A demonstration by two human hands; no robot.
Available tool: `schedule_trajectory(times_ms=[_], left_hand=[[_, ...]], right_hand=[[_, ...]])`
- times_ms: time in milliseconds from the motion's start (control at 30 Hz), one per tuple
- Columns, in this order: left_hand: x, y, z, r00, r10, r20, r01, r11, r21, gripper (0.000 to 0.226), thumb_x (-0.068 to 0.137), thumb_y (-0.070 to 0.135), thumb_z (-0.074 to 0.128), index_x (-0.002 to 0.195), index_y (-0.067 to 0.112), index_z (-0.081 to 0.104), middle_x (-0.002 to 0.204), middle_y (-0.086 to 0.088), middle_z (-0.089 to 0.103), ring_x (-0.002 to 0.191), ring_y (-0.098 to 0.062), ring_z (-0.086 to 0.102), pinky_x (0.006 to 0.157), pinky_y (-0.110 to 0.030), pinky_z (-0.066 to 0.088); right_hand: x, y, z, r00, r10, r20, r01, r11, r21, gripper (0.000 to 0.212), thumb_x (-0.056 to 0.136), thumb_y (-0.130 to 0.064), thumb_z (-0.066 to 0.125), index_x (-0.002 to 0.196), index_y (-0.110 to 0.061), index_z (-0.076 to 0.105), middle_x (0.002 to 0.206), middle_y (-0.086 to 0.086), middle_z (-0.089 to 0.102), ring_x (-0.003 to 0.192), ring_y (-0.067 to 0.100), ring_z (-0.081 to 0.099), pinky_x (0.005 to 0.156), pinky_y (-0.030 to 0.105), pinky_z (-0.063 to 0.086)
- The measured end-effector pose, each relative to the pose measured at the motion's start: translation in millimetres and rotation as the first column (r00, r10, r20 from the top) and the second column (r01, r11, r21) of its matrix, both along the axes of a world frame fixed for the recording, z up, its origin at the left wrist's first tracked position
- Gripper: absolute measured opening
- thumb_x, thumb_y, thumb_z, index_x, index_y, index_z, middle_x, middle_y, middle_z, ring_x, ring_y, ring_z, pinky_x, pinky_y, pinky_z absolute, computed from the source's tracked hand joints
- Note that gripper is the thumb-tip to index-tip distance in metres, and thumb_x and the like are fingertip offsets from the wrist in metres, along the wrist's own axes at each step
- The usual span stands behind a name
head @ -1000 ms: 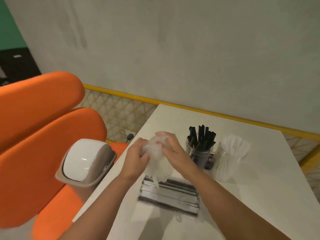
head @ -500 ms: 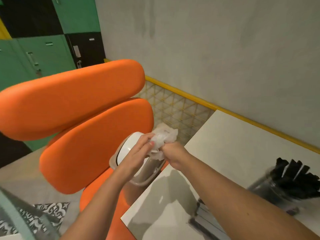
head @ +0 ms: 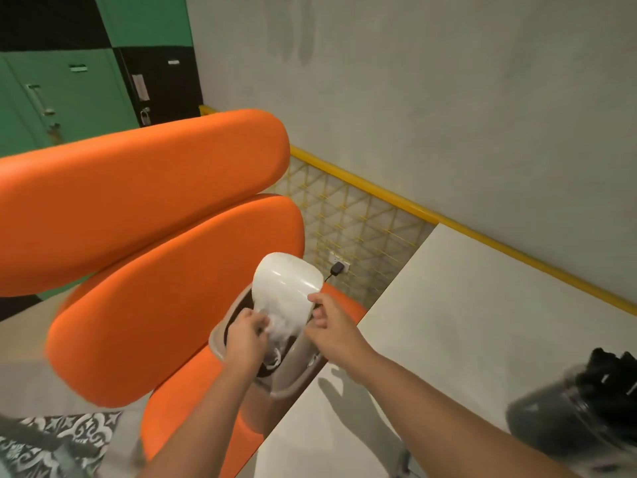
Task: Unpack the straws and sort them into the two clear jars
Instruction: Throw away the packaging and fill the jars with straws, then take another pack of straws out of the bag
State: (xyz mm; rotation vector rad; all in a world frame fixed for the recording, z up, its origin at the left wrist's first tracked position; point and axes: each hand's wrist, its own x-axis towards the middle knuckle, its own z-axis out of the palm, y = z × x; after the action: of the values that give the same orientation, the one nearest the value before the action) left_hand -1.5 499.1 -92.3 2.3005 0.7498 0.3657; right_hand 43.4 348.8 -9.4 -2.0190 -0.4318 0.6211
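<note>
My left hand (head: 245,337) grips a crumpled clear plastic wrapper (head: 281,330) and holds it in the mouth of a small taupe bin (head: 293,379). The bin's white swing lid (head: 284,281) is tilted open. My right hand (head: 331,326) touches the lid's lower right corner with straight fingertips. At the lower right edge, blurred, stands a clear jar (head: 565,419) full of black straws. The second jar and the straw packs are out of view.
The bin sits on the seat of an orange chair (head: 144,257) beside the white table (head: 465,305). A yellow rail and mesh fence (head: 362,222) run along the grey wall. Green lockers stand at the far left.
My view swung left from the jars to the bin. Both hands carried the crumpled wrapper off the table; now the lid is tipped open and the wrapper is in the bin's mouth.
</note>
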Motion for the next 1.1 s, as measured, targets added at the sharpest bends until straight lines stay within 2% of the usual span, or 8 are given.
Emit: schedule_trajectory(times_ms=[133, 233, 367, 500, 667, 800, 967, 1100], left_hand=[[8.2, -4.1, -17.9, 0.884, -0.073, -0.461, 0.103, 0.994, 0.040, 0.024, 0.081, 0.006, 0.055, 0.101, 0.016, 0.065, 0.106, -0.005, 0.058, 0.097, -0.023, 0.053, 0.084, -0.033, 0.040], [10.8, -9.6, -16.6, 0.752, -0.134, -0.646, 0.205, 0.978, 0.036, 0.029, 0.086, 0.030, 0.060, 0.114, 0.020, 0.061, 0.125, -0.008, 0.051, 0.122, -0.030, 0.043, 0.110, -0.049, 0.027], [11.0, -3.8, -8.1, 0.738, -0.112, -0.665, 0.187, 0.981, 0.043, 0.036, 0.082, 0.046, 0.062, 0.099, 0.015, 0.065, 0.124, -0.010, 0.049, 0.117, -0.033, 0.042, 0.109, -0.046, 0.031], [8.2, -7.3, 21.0, 0.778, -0.043, -0.627, 0.108, 0.992, 0.066, 0.023, 0.085, 0.031, 0.060, 0.102, 0.016, 0.063, 0.131, -0.011, 0.034, 0.111, -0.031, 0.041, 0.100, -0.042, 0.041], [8.1, -49.6, 66.6, 0.964, -0.030, -0.264, 0.070, 0.987, 0.143, 0.014, 0.087, 0.021, 0.052, 0.098, 0.013, 0.056, 0.112, -0.009, 0.042, 0.104, -0.029, 0.041, 0.085, -0.037, 0.039], [8.6, -110.2, 79.4, 0.954, -0.241, -0.177, 0.258, 0.963, 0.079, 0.025, 0.086, 0.022, 0.056, 0.110, 0.014, 0.055, 0.118, -0.009, 0.041, 0.108, -0.028, 0.042, 0.085, -0.035, 0.039], [2.1, -194.2, 62.2, 0.701, -0.611, -0.367, 0.641, 0.766, -0.049, 0.055, 0.081, 0.036, 0.067, 0.129, 0.022, 0.045, 0.136, -0.007, 0.031, 0.125, -0.027, 0.035, 0.099, -0.039, 0.036], [-7.8, -247.5, 43.0, 0.432, -0.695, -0.575, 0.810, 0.579, -0.092, 0.088, 0.073, 0.046, 0.074, 0.144, 0.022, 0.027, 0.149, -0.006, 0.022, 0.136, -0.029, 0.025, 0.109, -0.043, 0.026]], right_hand=[[2.1, -12.8, -7.9, 1.000, -0.009, 0.011, 0.009, 1.000, -0.009, 0.043, 0.086, 0.000, 0.052, 0.121, -0.024, 0.047, 0.104, -0.001, 0.041, 0.082, 0.003, 0.044, 0.064, 0.011, 0.038], [3.1, -23.5, -10.6, 0.998, -0.045, 0.038, 0.047, 0.998, -0.049, 0.043, 0.087, -0.002, 0.054, 0.125, -0.021, 0.048, 0.109, 0.000, 0.042, 0.095, 0.011, 0.047, 0.068, 0.013, 0.042], [5.9, -39.9, -6.0, 0.995, -0.041, 0.088, 0.050, 0.993, -0.103, 0.043, 0.088, -0.003, 0.056, 0.128, -0.018, 0.046, 0.116, 0.001, 0.043, 0.102, 0.010, 0.044, 0.070, 0.013, 0.043], [8.5, -61.5, -0.8, 0.991, -0.063, 0.115, 0.080, 0.985, -0.155, 0.046, 0.088, -0.007, 0.058, 0.130, -0.019, 0.044, 0.126, 0.005, 0.041, 0.106, 0.011, 0.041, 0.082, 0.021, 0.038], [10.1, -101.4, 3.7, 0.993, -0.062, 0.099, 0.087, 0.959, -0.271, 0.045, 0.086, -0.008, 0.061, 0.127, -0.018, 0.045, 0.125, 0.007, 0.038, 0.104, 0.014, 0.041, 0.074, 0.022, 0.041], [11.5, -144.7, 0.9, 0.996, -0.046, 0.080, 0.074, 0.917, -0.392, 0.047, 0.084, -0.010, 0.063, 0.127, -0.016, 0.046, 0.128, 0.011, 0.038, 0.104, 0.016, 0.042, 0.071, 0.023, 0.041], [3.5, -205.1, -11.7, 1.000, 0.029, 0.010, -0.019, 0.832, -0.555, 0.055, 0.081, -0.020, 0.069, 0.130, -0.020, 0.044, 0.133, 0.009, 0.039, 0.103, 0.014, 0.044, 0.085, 0.023, 0.039], [-12.3, -247.7, -27.5, 0.988, 0.120, -0.095, -0.152, 0.713, -0.684, 0.081, 0.075, -0.032, 0.076, 0.140, -0.024, 0.031, 0.142, 0.006, 0.032, 0.124, 0.021, 0.043, 0.100, 0.030, 0.039]])
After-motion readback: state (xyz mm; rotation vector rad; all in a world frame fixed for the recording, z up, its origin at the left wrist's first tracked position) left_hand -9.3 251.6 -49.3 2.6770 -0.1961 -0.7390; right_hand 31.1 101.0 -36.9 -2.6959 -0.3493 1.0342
